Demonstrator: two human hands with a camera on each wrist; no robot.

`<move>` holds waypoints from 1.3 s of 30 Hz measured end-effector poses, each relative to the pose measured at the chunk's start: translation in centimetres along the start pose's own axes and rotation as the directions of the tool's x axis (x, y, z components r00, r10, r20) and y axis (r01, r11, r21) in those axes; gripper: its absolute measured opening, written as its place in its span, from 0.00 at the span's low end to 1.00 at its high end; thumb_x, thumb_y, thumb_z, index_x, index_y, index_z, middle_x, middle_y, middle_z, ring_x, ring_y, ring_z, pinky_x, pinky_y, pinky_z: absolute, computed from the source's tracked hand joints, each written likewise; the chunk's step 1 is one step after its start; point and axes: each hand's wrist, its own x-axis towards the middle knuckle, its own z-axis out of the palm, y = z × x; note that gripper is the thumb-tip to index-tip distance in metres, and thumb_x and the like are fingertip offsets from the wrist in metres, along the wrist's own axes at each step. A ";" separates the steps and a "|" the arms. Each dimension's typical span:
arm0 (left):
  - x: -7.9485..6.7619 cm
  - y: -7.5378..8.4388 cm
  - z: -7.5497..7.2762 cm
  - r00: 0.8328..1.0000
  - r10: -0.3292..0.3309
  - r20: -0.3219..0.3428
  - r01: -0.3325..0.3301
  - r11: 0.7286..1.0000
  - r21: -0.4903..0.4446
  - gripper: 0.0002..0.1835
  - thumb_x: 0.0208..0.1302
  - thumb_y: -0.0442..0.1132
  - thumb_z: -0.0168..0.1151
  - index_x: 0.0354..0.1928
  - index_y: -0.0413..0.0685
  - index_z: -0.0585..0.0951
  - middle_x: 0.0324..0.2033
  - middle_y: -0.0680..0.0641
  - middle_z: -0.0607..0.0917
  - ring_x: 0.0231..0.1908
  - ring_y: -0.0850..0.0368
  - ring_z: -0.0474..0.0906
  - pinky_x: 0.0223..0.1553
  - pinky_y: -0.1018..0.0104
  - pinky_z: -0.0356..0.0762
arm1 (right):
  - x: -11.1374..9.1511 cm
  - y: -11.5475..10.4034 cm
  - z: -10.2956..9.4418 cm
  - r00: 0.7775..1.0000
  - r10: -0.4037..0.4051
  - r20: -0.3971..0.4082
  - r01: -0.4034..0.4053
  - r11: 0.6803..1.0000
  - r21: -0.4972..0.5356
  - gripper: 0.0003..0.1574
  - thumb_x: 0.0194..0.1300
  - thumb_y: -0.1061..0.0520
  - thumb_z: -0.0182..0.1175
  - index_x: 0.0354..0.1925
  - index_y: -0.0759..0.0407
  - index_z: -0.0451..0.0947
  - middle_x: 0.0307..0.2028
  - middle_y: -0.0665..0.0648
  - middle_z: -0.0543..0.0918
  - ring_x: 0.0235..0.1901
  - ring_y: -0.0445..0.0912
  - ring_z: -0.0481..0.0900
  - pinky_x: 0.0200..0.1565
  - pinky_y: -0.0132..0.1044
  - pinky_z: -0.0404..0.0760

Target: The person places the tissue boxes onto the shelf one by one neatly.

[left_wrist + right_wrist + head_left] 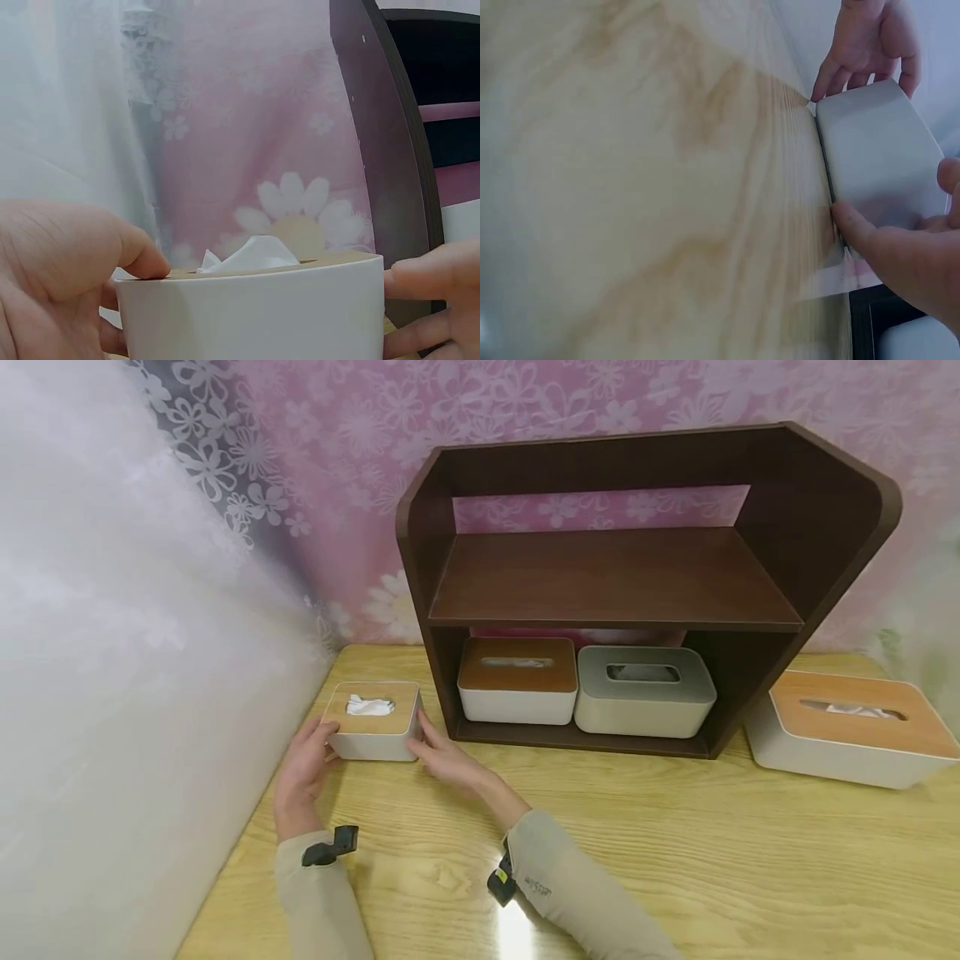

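A small white tissue box with a light wood lid stands at the left of the table, a white tissue poking out of its slot. My left hand grips its left end, thumb on the lid's edge and fingers down the side. At the opposite end, my right hand holds the right side with its fingertips. In the left wrist view, the white wall of the box sits between both hands. From the right wrist, one fingertip shows at the box's lower edge, against the tabletop.
Right of the box stands a dark brown two-tier shelf. Its lower tier holds a brown-lidded tissue box and a grey-lidded one. A larger wood-lidded tissue box is at the far right. A white curtain borders the table's left edge.
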 end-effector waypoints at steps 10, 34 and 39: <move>-1.3 1.4 -0.7 1.000 -0.005 -0.018 0.005 0.999 -0.048 0.31 0.76 0.37 0.41 0.78 0.43 0.52 0.69 0.40 0.60 0.59 0.50 0.63 0.70 0.45 0.51 | -0.5 -0.8 0.2 0.986 0.013 0.165 0.017 0.983 -0.180 0.54 0.77 0.42 0.49 0.75 0.34 0.17 0.77 0.54 0.22 0.75 0.54 0.50 0.66 0.52 0.68; -7.7 7.9 1.3 0.977 0.208 -0.040 -0.201 0.971 0.128 0.32 0.76 0.41 0.45 0.78 0.48 0.54 0.72 0.43 0.61 0.67 0.51 0.59 0.67 0.44 0.53 | -4.3 -5.4 0.8 0.949 -0.306 0.074 0.306 0.841 -0.446 0.61 0.72 0.46 0.58 0.76 0.38 0.20 0.77 0.47 0.24 0.77 0.50 0.27 0.73 0.58 0.44; -9.7 9.0 1.4 0.961 0.273 -0.029 -0.266 0.953 0.147 0.32 0.77 0.43 0.49 0.78 0.50 0.54 0.61 0.51 0.68 0.55 0.60 0.66 0.58 0.57 0.59 | -5.8 -7.1 1.4 0.932 -0.356 0.070 0.352 0.842 -0.409 0.61 0.71 0.48 0.60 0.76 0.34 0.21 0.77 0.43 0.24 0.77 0.46 0.29 0.70 0.58 0.55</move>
